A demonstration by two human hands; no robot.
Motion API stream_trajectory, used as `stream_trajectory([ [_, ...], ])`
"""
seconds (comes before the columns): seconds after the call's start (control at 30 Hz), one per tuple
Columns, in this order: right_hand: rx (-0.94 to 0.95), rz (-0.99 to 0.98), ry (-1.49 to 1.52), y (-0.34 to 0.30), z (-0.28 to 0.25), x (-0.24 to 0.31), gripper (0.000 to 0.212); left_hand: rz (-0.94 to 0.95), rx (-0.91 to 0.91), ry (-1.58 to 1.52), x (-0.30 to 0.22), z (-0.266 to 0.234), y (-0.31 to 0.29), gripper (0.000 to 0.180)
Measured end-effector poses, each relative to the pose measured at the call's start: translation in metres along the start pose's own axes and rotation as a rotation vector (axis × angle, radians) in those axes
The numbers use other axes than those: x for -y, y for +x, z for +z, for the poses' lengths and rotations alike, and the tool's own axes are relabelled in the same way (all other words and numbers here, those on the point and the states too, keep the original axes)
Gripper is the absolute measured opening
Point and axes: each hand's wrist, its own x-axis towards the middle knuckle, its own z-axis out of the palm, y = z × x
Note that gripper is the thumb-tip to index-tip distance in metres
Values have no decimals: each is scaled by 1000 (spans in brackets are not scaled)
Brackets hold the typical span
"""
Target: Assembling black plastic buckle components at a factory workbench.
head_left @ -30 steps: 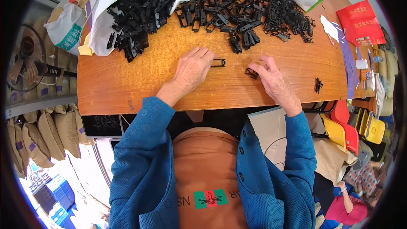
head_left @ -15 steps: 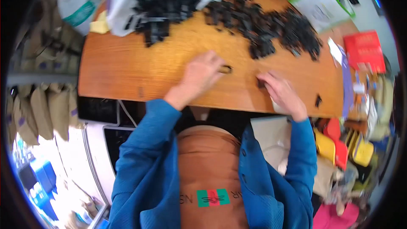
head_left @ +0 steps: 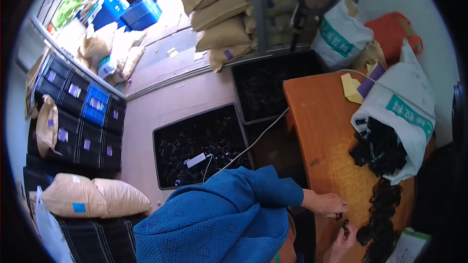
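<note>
My left hand (head_left: 327,203) is over the wooden table (head_left: 319,131), fingers pinched on a small black plastic part (head_left: 339,216). Just nearer the lower edge, my right hand (head_left: 343,242) is closed round another small black part (head_left: 346,225); the two parts lie close together, and whether they touch cannot be made out. A row of loose black plastic parts (head_left: 382,214) runs along the table beyond my hands. More black parts (head_left: 378,148) spill from the mouth of a white sack (head_left: 407,112) lying on its side.
Black bins (head_left: 161,158) of dark parts stand on the floor left of the table, a white power strip (head_left: 196,160) on one. A pale cord (head_left: 256,141) crosses there. Brown sacks (head_left: 219,9) are stacked by the doorway; black crates (head_left: 80,136) line the left side.
My view has swung far to the left, bringing in the doorway, bins and sacks. My hands have come closer together, and my left hand now pinches a black part.
</note>
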Motion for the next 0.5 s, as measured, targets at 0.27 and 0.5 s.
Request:
stream_trajectory([
  [0.27, 43, -50, 188, 38, 47, 10, 12, -99, -272, -255, 8, -19, -14, 25],
  [0.5, 77, 67, 330, 36, 48, 21, 5, -132, -336, -448, 12, -15, -20, 29],
])
